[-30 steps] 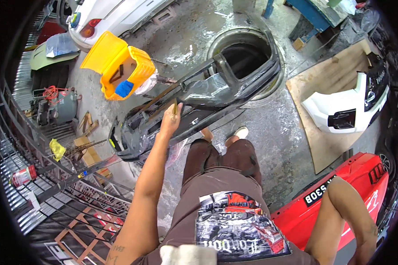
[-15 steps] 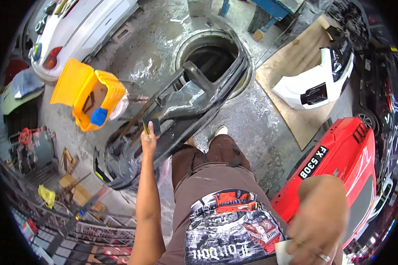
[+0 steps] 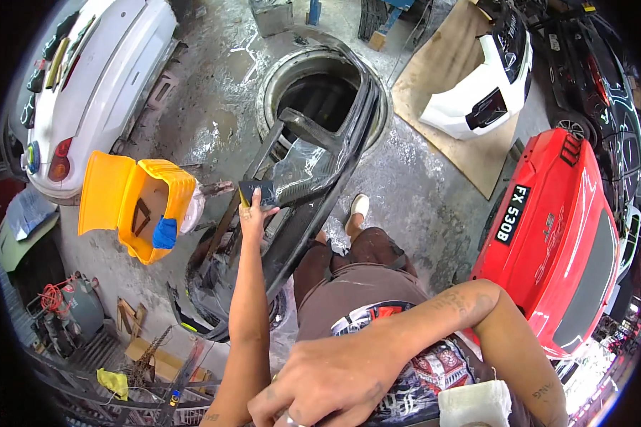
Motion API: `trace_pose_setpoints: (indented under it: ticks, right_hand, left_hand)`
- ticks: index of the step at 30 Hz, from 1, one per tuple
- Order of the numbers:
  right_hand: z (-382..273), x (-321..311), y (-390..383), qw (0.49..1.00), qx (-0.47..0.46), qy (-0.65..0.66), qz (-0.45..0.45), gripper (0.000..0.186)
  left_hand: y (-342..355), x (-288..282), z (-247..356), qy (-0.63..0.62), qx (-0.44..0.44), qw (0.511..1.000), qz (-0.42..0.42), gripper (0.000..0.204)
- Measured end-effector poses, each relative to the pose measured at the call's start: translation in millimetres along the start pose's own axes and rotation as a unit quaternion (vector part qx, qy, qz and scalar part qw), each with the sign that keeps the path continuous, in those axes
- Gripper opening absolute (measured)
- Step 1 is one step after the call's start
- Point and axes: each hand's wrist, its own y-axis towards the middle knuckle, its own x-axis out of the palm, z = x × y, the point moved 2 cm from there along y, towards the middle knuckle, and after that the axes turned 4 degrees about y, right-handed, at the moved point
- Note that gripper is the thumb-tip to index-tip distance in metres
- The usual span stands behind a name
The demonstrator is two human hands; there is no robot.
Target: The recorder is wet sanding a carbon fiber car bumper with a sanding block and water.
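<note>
My left hand [image 3: 255,217] is stretched forward over a black car bumper [image 3: 320,206]. It pinches a small dark square sheet with a yellowish edge, which looks like sandpaper [image 3: 265,191]; whether the sheet touches the bumper I cannot tell. My right hand [image 3: 327,384] is drawn across my body, beside my left arm at the lower edge. Its fingers curl downward, partly cut off, and anything under them is hidden. Against my printed brown shirt [image 3: 320,306] lies a folded white cloth [image 3: 475,406].
The bumper rests partly across a round rimmed basin [image 3: 267,89]. Left of it stands an open yellow bin [image 3: 135,206] with a blue cloth [image 3: 165,233]. A white bumper [image 3: 449,107] lies on brown board [image 3: 427,64]; a red tailgate [image 3: 541,242] is at right, a white car [image 3: 107,78] at left.
My right hand has swung from the lower right across my body to the left. My left hand still holds the dark sheet, now higher in view. The whole view has shifted.
</note>
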Motion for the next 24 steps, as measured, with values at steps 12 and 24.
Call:
trace_pose_setpoints:
  ticks: [12,24]
  right_hand:
    - [39,40,11,0.994,-0.107,0.023,0.008,0.032]
    - [4,-21,-29,0.991,-0.025,-0.027,0.128,0.031]
  left_hand:
    - [-16,3,12,-0.001,0.021,0.992,-0.127,0.037]
    - [-65,29,41,-0.009,0.04,0.985,-0.169,0.045]
